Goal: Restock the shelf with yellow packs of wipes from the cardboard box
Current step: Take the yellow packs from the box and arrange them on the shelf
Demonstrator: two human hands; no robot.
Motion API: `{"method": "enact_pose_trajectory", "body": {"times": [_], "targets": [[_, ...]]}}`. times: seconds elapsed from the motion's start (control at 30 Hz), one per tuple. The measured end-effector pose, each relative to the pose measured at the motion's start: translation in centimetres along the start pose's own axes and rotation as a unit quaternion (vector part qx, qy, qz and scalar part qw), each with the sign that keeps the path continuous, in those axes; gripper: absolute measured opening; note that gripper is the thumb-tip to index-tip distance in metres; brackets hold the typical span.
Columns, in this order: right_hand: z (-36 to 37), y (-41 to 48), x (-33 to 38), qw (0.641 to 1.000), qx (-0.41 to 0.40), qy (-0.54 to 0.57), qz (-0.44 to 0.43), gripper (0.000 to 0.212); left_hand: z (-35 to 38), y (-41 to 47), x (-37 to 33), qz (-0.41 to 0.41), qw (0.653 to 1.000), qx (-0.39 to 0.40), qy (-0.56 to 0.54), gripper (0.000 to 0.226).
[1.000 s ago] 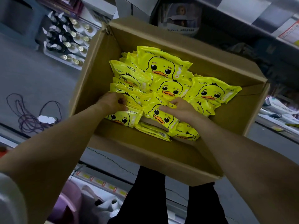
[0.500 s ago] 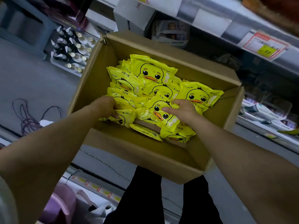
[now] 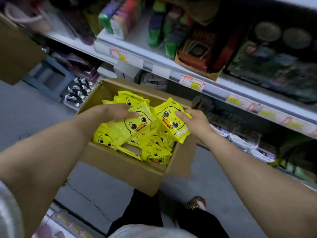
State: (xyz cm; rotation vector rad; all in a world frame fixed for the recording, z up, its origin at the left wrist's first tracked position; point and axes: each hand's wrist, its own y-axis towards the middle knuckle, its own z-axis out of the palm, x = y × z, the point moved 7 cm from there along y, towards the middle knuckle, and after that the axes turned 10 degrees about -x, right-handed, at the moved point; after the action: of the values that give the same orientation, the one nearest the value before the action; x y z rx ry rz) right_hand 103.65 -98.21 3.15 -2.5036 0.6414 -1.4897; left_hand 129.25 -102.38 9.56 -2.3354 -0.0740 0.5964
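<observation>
Packs of wipes [image 3: 155,150], yellow with a duck face printed on them, lie in a loose heap inside the open cardboard box [image 3: 123,170], which stands in the middle of the view above the grey floor [image 3: 25,114]. The left hand [image 3: 111,112] reaches into the box from 8 o'clock. Its fingers [image 3: 135,115] lie almost straight across the upper edge of the left pack [image 3: 132,125]. The thumb is hidden under the pack, so the hand seems to grip it, and the pack is tilted and raised a little above the heap. The right hand [image 3: 194,120] comes from 4 o'clock and pinches the right pack [image 3: 171,125] at its upper right corner, with the thumb on the printed face and the other fingers curled behind. This pack hangs over the right side of the box, with its lower end over the box wall, just beside the left pack. The shelf [image 3: 171,66] runs from 11 o'clock to 3 o'clock behind the box. It carries blurred goods, green and red and dark, and price labels [image 3: 193,82] are fixed on its front edge. At 10 o'clock from the box a group of small bottles [image 3: 77,93] stands near the floor. At 5 o'clock from the box a spotted shoe [image 3: 195,202] shows beside black trousers [image 3: 142,213].
</observation>
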Motion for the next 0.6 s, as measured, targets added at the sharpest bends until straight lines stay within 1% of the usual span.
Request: {"method": "enact_pose_trajectory", "body": {"times": [0.03, 0.07, 0.1, 0.13, 0.17, 0.2, 0.23, 0.27, 0.3, 0.33, 0.4, 0.53, 0.6], "targets": [[-2.1, -0.7, 0.3, 1.000, -0.005, 0.015, -0.002, 0.030, 0.2, -1.1, -1.5, 0.003, 1.000, -0.002, -0.016, 0.067], [-4.3, -1.4, 0.8, 0.999, -0.008, 0.037, -0.006, 0.031, 0.4, -2.3, -3.0, 0.009, 0.999, 0.000, -0.040, 0.080], [-6.3, -2.0, 1.2, 0.998, -0.009, 0.057, -0.007, 0.037, 0.4, -3.6, -4.6, 0.013, 0.998, 0.001, -0.065, 0.092], [-8.4, -2.7, 1.7, 0.997, -0.006, 0.078, -0.010, 0.042, 0.5, -4.5, -6.1, 0.019, 0.995, 0.003, -0.098, 0.099], [-10.5, -3.4, 2.3, 0.995, -0.003, 0.095, -0.013, 0.039, 0.7, -5.2, -7.8, 0.026, 0.990, 0.011, -0.136, 0.099], [-12.5, -4.0, 2.9, 0.994, 0.003, 0.110, -0.021, 0.031, 0.9, -6.0, -9.8, 0.032, 0.985, 0.023, -0.165, 0.092], [-14.5, -4.5, 3.6, 0.992, 0.006, 0.124, -0.029, 0.023, 1.1, -7.2, -12.1, 0.041, 0.981, 0.032, -0.185, 0.075], [-16.5, -5.0, 4.2, 0.991, 0.000, 0.129, -0.041, 0.022, 1.2, -8.3, -14.4, 0.056, 0.978, 0.038, -0.200, 0.053], [-18.3, -5.5, 4.9, 0.990, -0.011, 0.132, -0.052, 0.024, 1.1, -9.0, -16.2, 0.066, 0.975, 0.035, -0.209, 0.037], [-20.1, -6.1, 5.6, 0.988, -0.022, 0.139, -0.069, 0.027, 1.0, -9.7, -18.1, 0.079, 0.975, 0.027, -0.204, 0.030], [-23.4, -7.2, 7.3, 0.983, -0.040, 0.151, -0.100, 0.027, 0.1, -10.8, -21.5, 0.113, 0.977, 0.002, -0.181, 0.029], [-29.3, -8.8, 10.6, 0.972, -0.055, 0.173, -0.147, 0.017, -2.6, -13.4, -27.5, 0.168, 0.979, -0.029, -0.111, 0.022], [-32.2, -8.9, 12.1, 0.967, -0.075, 0.174, -0.171, 0.014, -4.3, -14.1, -29.9, 0.183, 0.977, -0.044, -0.097, 0.026]]}}
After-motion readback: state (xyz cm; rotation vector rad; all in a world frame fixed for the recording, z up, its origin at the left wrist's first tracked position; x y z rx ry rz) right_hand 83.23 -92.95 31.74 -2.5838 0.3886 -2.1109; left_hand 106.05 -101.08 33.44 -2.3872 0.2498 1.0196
